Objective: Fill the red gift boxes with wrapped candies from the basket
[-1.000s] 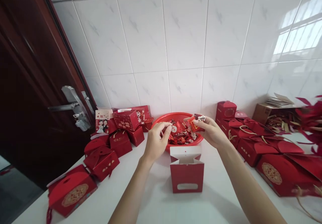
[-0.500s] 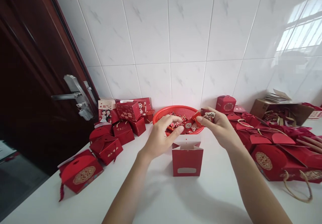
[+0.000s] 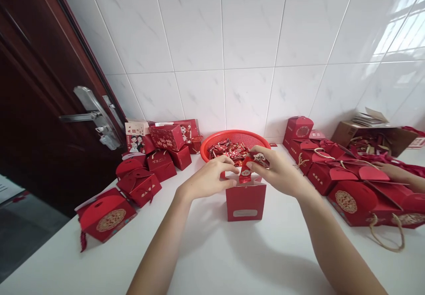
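Upright on the white table stands a red gift box with its top open. Over its mouth, my right hand is closed on red candy packets, one of them hanging at the opening. My left hand is at the box's upper left edge, fingers curved and apart, with nothing visible in it. Right behind the box sits a red plastic basket of wrapped candies, partly hidden by my hands.
Closed red boxes are piled at the left and the right. A cardboard box stands at the back right against the tiled wall. Another person's hand reaches in over ribbons at the right edge.
My right hand has moved from the basket down to the box opening with the packets. My left hand has come lower, to the box. The other person's hand has shifted among the ribbons.
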A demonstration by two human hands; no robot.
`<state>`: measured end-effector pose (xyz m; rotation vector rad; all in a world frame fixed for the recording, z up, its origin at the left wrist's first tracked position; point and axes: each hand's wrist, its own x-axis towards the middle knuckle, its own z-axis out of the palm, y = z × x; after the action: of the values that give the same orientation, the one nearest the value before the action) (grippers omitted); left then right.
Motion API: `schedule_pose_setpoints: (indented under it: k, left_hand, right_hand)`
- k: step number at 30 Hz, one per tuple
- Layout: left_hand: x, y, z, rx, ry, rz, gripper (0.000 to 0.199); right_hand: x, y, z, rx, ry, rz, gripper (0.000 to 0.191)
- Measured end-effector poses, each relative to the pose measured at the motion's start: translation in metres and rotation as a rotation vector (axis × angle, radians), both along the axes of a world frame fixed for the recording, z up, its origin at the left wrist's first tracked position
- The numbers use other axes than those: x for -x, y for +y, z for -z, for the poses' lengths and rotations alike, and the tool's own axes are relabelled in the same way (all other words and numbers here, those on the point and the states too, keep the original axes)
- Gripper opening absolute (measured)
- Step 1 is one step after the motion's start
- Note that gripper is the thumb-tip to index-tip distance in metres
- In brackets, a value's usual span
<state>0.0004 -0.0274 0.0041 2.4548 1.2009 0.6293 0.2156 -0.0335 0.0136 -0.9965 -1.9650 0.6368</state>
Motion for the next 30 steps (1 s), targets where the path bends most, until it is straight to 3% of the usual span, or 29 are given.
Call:
schedule_pose_setpoints:
  k: [3, 9, 22, 30]
  left_hand:
    - [0.001, 0.001, 0.000, 0.028, 0.012, 0.028, 0.016]
    - [0.006, 0.005, 0.004, 0.127, 0.001, -0.011, 0.034]
    - [0.008, 0.005, 0.000, 0.207, 0.025, 0.051, 0.039]
    - [0.009, 0.009, 0.001, 0.229, 0.023, 0.068, 0.044]
  right_hand:
    - [-0.001, 0.001, 0.002, 0.048, -0.014, -0.014, 0.008]
    - [-0.006, 0.002, -0.001, -0.001, -0.055, -0.034, 0.011]
    - [-0.002, 0.022, 0.011, 0.102, -0.123, -0.150, 0.017]
    - [0.002, 0.017, 0.008, 0.106, 0.101, 0.048, 0.023]
